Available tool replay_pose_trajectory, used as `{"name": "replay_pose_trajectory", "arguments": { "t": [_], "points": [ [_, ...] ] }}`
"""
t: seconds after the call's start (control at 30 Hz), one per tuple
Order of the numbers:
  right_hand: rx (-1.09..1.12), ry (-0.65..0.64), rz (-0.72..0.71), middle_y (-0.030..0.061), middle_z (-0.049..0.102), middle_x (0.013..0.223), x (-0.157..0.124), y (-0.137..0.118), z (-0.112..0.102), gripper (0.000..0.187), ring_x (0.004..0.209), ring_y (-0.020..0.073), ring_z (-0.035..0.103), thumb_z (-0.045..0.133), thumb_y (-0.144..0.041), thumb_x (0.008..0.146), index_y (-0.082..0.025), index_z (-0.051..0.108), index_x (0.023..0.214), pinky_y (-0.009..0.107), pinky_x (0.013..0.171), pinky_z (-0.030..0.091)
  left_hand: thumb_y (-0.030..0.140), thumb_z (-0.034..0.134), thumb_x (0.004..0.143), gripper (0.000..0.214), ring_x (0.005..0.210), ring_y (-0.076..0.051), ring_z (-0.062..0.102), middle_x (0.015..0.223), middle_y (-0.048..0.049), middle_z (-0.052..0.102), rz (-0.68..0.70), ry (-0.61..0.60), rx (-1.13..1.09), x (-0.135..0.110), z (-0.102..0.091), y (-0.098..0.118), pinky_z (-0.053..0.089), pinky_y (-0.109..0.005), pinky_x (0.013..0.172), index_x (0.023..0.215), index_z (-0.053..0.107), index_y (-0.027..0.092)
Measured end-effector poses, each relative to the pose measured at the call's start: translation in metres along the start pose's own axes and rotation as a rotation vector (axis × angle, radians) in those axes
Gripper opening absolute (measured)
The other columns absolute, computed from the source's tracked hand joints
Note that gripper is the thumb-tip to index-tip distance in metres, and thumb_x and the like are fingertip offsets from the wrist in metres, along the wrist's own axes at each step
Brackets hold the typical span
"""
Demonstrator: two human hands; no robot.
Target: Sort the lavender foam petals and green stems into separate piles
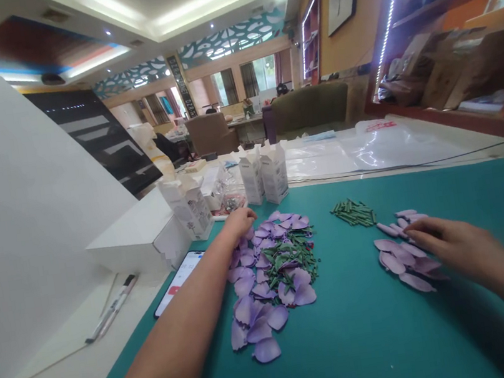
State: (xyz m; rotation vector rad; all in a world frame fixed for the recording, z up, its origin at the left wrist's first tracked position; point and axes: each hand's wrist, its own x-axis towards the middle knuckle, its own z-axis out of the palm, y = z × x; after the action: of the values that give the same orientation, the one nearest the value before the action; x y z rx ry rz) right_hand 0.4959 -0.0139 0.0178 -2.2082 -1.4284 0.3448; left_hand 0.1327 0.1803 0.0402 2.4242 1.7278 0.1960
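Note:
My left hand point(239, 222) reaches to the far left edge of a pile of purple artificial petals point(262, 323). Its fingers curl downward and are mostly hidden behind the hand. Green leaf-like pieces point(286, 258) lie in the middle of that pile, with bits of red among them. On the right, my right hand point(449, 241) is closed, thumb and fingers together, over some narrow rolled purple pieces point(391, 229). What lies between the fingertips is hidden. Just below them, a smaller group of purple petals point(397, 257) rests on the green mat point(359, 337).
Short green sticks point(354, 213) lie in a heap between both hands. White open cartons point(274, 173) stand behind the pile, with another carton point(188, 208) to the left. A phone point(178, 285), a white box point(138, 237) and pens point(113, 306) are beside my left forearm.

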Motion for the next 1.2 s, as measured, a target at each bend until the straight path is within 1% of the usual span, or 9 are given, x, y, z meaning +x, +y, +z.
{"name": "replay_pose_trajectory", "arguments": {
  "t": [0.23,0.43,0.63,0.73,0.87,0.93,1.03,1.1,1.2],
  "points": [
    [-0.014,-0.030,0.024,0.0067,0.073,0.086,-0.002,-0.008,-0.002,0.041,0.076,0.0285,0.064,0.043,-0.056,0.070,-0.029,0.071,0.084,0.036,0.064,0.043,0.016,0.054,0.082,0.029,0.095,-0.015,0.068,0.103,-0.0003,0.076,-0.017,-0.082,-0.004,-0.011,-0.001,-0.019,0.049,-0.017,0.082,0.102,0.075,0.020],
    [-0.037,-0.014,-0.017,0.0053,0.073,0.085,0.000,-0.007,0.001,0.042,0.075,0.0285,0.064,0.043,-0.058,0.065,-0.030,0.071,0.079,0.035,0.061,0.044,0.029,0.061,0.084,0.021,0.092,-0.018,0.068,0.096,-0.0014,0.075,-0.024,-0.137,0.001,-0.012,0.009,-0.005,0.050,-0.023,0.079,0.098,0.074,0.021],
    [-0.034,0.002,0.013,0.0045,0.073,0.085,-0.003,-0.014,-0.003,0.045,0.079,0.0298,0.064,0.043,-0.060,0.061,-0.030,0.071,0.079,0.036,0.063,0.045,0.036,0.059,0.092,0.027,0.095,-0.019,0.064,0.108,-0.0073,0.066,-0.036,-0.208,0.038,-0.013,0.013,0.006,0.054,-0.040,0.085,0.108,0.064,0.014],
    [-0.026,-0.015,0.040,0.0049,0.073,0.084,-0.005,-0.018,-0.005,0.046,0.078,0.0296,0.063,0.042,-0.060,0.060,-0.030,0.071,0.080,0.036,0.064,0.044,0.036,0.058,0.093,0.028,0.096,-0.019,0.063,0.111,-0.0076,0.064,-0.037,-0.212,0.052,-0.015,0.010,0.002,0.054,-0.040,0.085,0.110,0.062,0.014],
    [-0.015,-0.033,0.062,0.0055,0.072,0.086,-0.006,-0.020,-0.006,0.047,0.080,0.0293,0.062,0.042,-0.060,0.061,-0.029,0.070,0.083,0.036,0.066,0.044,0.026,0.061,0.090,0.016,0.097,-0.021,0.063,0.102,-0.0075,0.068,-0.028,-0.148,0.053,-0.024,0.001,-0.002,0.051,-0.037,0.086,0.100,0.068,0.016],
    [-0.019,-0.023,0.067,0.0058,0.072,0.088,-0.006,-0.020,-0.006,0.046,0.081,0.0293,0.062,0.042,-0.059,0.061,-0.029,0.070,0.083,0.036,0.066,0.043,0.023,0.059,0.089,0.016,0.099,-0.021,0.063,0.100,-0.0065,0.069,0.041,-0.128,0.019,-0.032,-0.003,0.001,0.049,-0.031,0.087,0.100,0.070,0.018],
    [-0.021,-0.024,0.069,0.0061,0.071,0.087,-0.006,-0.019,-0.006,0.045,0.080,0.0286,0.062,0.043,-0.059,0.063,-0.029,0.069,0.085,0.035,0.065,0.043,0.031,0.059,0.089,0.026,0.101,-0.018,0.062,0.108,-0.0037,0.068,0.221,-0.156,-0.064,-0.049,-0.005,0.012,0.047,-0.025,0.090,0.112,0.069,0.022],
    [-0.025,-0.040,0.070,0.0060,0.070,0.084,-0.006,-0.018,-0.005,0.044,0.078,0.0278,0.062,0.044,-0.058,0.064,-0.029,0.068,0.086,0.034,0.063,0.042,0.035,0.065,0.086,0.032,0.107,-0.019,0.060,0.115,-0.0047,0.064,0.366,-0.171,-0.092,-0.061,-0.002,0.019,0.044,-0.026,0.095,0.116,0.068,0.024],
    [-0.035,-0.064,0.065,0.0057,0.070,0.083,-0.006,-0.019,-0.005,0.041,0.075,0.0268,0.061,0.044,-0.057,0.066,-0.029,0.068,0.085,0.034,0.061,0.042,0.030,0.071,0.080,0.034,0.110,-0.022,0.057,0.116,-0.0074,0.062,0.521,-0.163,-0.075,-0.076,0.004,0.022,0.043,-0.031,0.097,0.113,0.069,0.022]
  ]
}}
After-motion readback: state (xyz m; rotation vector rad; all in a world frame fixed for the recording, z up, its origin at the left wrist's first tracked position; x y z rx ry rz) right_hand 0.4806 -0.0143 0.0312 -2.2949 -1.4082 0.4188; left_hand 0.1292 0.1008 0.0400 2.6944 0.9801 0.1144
